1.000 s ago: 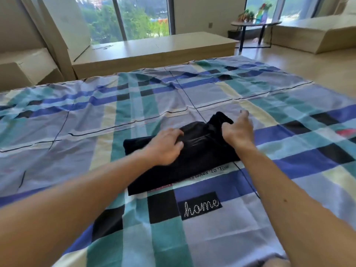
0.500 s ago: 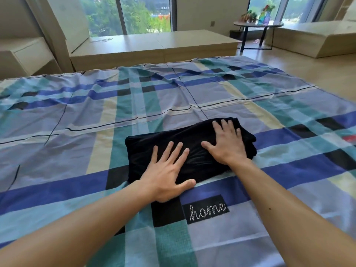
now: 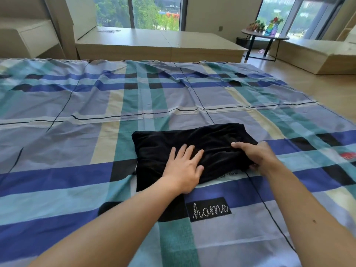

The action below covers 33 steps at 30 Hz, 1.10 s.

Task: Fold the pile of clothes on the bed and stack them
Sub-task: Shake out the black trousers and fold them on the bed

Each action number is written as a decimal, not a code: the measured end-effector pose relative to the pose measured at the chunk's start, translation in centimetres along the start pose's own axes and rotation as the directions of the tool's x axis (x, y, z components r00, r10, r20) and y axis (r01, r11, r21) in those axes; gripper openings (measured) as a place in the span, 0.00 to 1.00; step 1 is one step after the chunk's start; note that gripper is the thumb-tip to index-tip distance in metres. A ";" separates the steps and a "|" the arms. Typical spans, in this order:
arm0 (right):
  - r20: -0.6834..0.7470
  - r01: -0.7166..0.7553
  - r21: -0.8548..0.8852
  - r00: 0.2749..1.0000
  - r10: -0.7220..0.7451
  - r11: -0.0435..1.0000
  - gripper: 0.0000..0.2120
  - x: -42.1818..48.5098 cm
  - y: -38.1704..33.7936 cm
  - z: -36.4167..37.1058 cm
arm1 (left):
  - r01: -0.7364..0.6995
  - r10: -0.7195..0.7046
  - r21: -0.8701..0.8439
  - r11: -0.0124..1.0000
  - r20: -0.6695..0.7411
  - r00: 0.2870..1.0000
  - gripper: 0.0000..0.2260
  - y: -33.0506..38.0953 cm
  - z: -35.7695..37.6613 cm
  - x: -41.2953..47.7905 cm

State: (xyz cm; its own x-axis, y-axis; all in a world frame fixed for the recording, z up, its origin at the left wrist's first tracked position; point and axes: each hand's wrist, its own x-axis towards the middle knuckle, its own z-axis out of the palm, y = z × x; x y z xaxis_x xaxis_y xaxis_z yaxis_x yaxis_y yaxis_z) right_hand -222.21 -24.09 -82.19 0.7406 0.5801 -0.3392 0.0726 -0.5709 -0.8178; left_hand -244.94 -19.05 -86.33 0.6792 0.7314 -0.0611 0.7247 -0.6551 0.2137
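A black garment [image 3: 194,143], folded into a flat rectangle, lies on the checked bedsheet [image 3: 92,105] just ahead of me. My left hand [image 3: 185,166] rests flat on its near middle, fingers spread, pressing it down. My right hand [image 3: 258,157] curls around the garment's right end, thumb on top and fingers tucked under the edge. No other clothes show on the bed.
A red patch [image 3: 347,156] shows at the sheet's right edge. Beyond the bed stands a low wooden platform [image 3: 158,45], and at the far right a small round table [image 3: 264,34] with colourful items. Wooden floor lies to the right.
My right hand has slid from lying flat on the garment to gripping its right end. My left hand stayed flat on the cloth, shifting slightly. Earlier, both hands finished folding it over.
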 end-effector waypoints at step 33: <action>0.516 0.773 -0.315 0.627 -0.584 0.551 0.31 -8.8 -3.5 12.0 | -0.008 0.008 0.013 1.000 -0.024 1.000 0.46 -10.4 -4.3 -3.2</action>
State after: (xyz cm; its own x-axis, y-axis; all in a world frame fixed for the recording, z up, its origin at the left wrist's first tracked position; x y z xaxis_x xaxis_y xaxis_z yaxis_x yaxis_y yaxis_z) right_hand -237.01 -20.22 -81.96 0.0768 0.9967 0.0247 0.8226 -0.0494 -0.5664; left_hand -255.14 -13.72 -84.21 0.6820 0.7304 -0.0361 0.7208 -0.6631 0.2019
